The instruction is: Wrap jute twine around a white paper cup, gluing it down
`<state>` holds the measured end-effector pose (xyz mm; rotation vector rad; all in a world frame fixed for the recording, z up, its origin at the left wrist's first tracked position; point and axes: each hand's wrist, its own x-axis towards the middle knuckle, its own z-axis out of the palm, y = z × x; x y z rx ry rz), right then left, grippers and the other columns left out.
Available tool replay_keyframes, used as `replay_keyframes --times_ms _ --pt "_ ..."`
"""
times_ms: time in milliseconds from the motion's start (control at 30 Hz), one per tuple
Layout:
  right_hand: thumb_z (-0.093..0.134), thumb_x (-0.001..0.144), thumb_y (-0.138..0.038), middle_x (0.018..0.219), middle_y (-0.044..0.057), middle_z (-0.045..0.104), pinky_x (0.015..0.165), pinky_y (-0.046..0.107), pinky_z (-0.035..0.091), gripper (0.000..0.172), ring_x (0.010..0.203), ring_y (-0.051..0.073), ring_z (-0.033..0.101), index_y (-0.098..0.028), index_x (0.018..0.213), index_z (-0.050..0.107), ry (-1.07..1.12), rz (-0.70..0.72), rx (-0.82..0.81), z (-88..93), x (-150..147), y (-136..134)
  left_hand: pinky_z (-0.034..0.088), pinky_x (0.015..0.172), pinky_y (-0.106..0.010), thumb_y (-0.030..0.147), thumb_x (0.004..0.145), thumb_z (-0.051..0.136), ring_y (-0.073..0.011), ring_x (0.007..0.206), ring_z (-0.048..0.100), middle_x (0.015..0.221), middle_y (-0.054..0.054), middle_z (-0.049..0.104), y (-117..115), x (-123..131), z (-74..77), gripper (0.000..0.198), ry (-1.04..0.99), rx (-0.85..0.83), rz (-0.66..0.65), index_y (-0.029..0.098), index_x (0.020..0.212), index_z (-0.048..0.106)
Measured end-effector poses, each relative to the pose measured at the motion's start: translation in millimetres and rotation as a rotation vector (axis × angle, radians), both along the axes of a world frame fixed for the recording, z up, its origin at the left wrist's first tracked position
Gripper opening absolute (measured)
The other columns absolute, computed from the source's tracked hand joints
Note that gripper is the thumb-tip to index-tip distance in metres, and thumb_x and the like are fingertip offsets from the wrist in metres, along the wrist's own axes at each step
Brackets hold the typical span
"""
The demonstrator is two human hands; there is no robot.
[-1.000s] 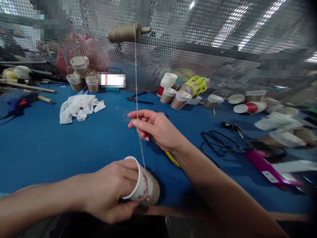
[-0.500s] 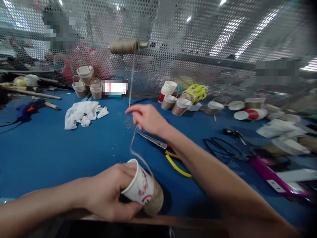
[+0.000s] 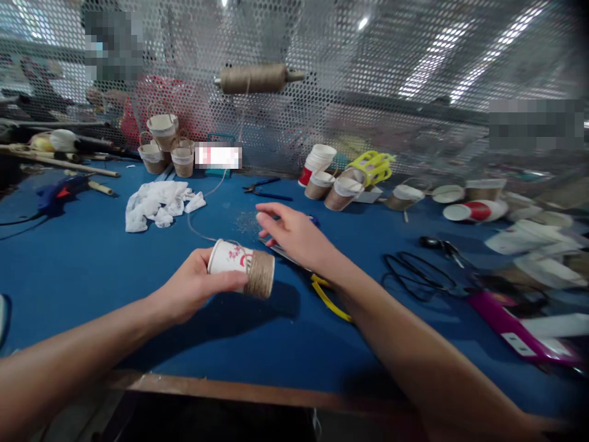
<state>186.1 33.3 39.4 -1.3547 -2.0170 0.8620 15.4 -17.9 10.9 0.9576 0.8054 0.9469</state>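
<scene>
My left hand (image 3: pixel 196 285) grips a paper cup (image 3: pixel 230 261) tipped on its side above the blue table, mouth to the left. Brown twine (image 3: pixel 261 274) is wound round the cup's lower half. From the cup a loose strand (image 3: pixel 196 228) curves left and up towards the twine spool (image 3: pixel 253 78) on the mesh panel. To the right of the cup, my right hand (image 3: pixel 292 233) is in the air with fingers bent and apart, nothing seen in them. Beneath it lie scissors with yellow handles (image 3: pixel 330 299), partly hidden by the hand and forearm.
Crumpled white cloth (image 3: pixel 159 202) and a blue glue gun (image 3: pixel 57 193) lie at left. Pliers (image 3: pixel 267 189) lie at the back. Twine-wrapped cups (image 3: pixel 165 132) stand behind the cloth; more cups (image 3: pixel 343 191) stand at the back right. A black cable (image 3: pixel 414 276) and purple power strip (image 3: pixel 515 325) are at right.
My left hand has lifted the cup up and away from the table's front edge and turned it more level. My right hand has let go of the twine, which now hangs slack to the left.
</scene>
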Motion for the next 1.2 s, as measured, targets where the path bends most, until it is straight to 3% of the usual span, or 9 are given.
replay_keyframes --times_ms 100,267,500,900,967,1067,1133,1200 --pt "0.046 0.084 -0.040 0.100 0.010 0.062 0.065 0.030 0.052 0.034 0.079 0.017 0.060 -0.016 0.106 0.056 0.059 0.070 -0.009 6.5 7.4 -20.3 0.044 0.066 -0.021 0.016 0.058 0.073 -0.0112 0.065 0.057 0.073 -0.002 0.067 5.9 0.7 -6.6 0.021 -0.019 -0.014 0.092 0.012 0.077 0.067" --pt "0.061 0.076 -0.030 0.116 0.009 0.056 0.079 0.034 0.050 0.042 0.095 0.019 0.058 -0.019 0.114 0.050 0.024 0.111 -0.026 -6.7 10.1 -45.3 0.043 0.067 -0.022 0.017 0.060 0.071 -0.0119 0.065 0.058 0.072 -0.004 0.068 9.1 0.0 -9.2 0.019 -0.008 -0.059 0.109 0.011 0.078 0.067" --pt "0.059 0.077 -0.031 0.113 0.009 0.055 0.079 0.035 0.051 0.037 0.096 0.019 0.056 -0.020 0.112 0.050 -0.022 0.109 0.056 -20.7 8.7 -47.5 0.036 0.049 -0.017 0.029 0.064 0.072 -0.0075 0.051 0.053 0.061 -0.001 0.064 12.6 -0.2 -5.9 0.020 0.017 -0.213 0.029 0.010 0.068 0.066" --pt "0.058 0.077 -0.031 0.114 0.009 0.057 0.080 0.037 0.051 0.039 0.094 0.019 0.060 -0.020 0.113 0.049 0.031 0.106 -0.017 -20.3 13.4 -41.6 0.039 0.054 -0.020 0.024 0.063 0.070 -0.0092 0.054 0.054 0.063 -0.002 0.065 14.2 1.0 -1.6 0.016 0.063 -0.236 0.078 0.010 0.069 0.067" --pt "0.055 0.080 -0.033 0.114 0.010 0.058 0.081 0.035 0.050 0.039 0.094 0.019 0.060 -0.017 0.115 0.050 -0.077 -0.009 0.048 -16.3 25.1 -28.2 0.040 0.056 -0.020 0.024 0.063 0.071 -0.0097 0.056 0.055 0.066 -0.003 0.066 15.2 -0.3 -5.4 0.018 0.098 -0.210 0.085 0.009 0.073 0.067" --pt "0.050 0.083 -0.032 0.106 0.015 0.061 0.084 0.039 0.046 0.035 0.095 0.025 0.059 -0.011 0.110 0.056 -0.401 -0.380 0.156 -10.0 52.3 0.8 0.041 0.060 -0.020 0.028 0.065 0.072 -0.0103 0.061 0.057 0.071 -0.003 0.068 18.2 -3.5 -12.3 0.023 0.155 -0.104 0.104 0.010 0.078 0.067" --pt "0.053 0.080 -0.026 0.104 0.020 0.060 0.085 0.046 0.042 0.029 0.098 0.032 0.056 -0.007 0.101 0.060 -0.493 -0.456 0.120 -10.3 70.2 19.6 0.041 0.061 -0.020 0.029 0.065 0.072 -0.0105 0.062 0.058 0.073 -0.003 0.068 20.6 -5.2 -15.2 0.024 0.167 -0.078 0.116 0.010 0.079 0.067" --pt "0.062 0.074 -0.024 0.094 0.019 0.063 0.082 0.046 0.043 0.020 0.094 0.034 0.058 -0.009 0.087 0.065 -0.566 -0.459 0.031 -16.2 82.3 34.3 0.041 0.059 -0.020 0.029 0.065 0.072 -0.0105 0.061 0.057 0.071 -0.003 0.068 22.6 -5.8 -15.8 0.024 0.182 -0.082 0.119 0.010 0.078 0.067"
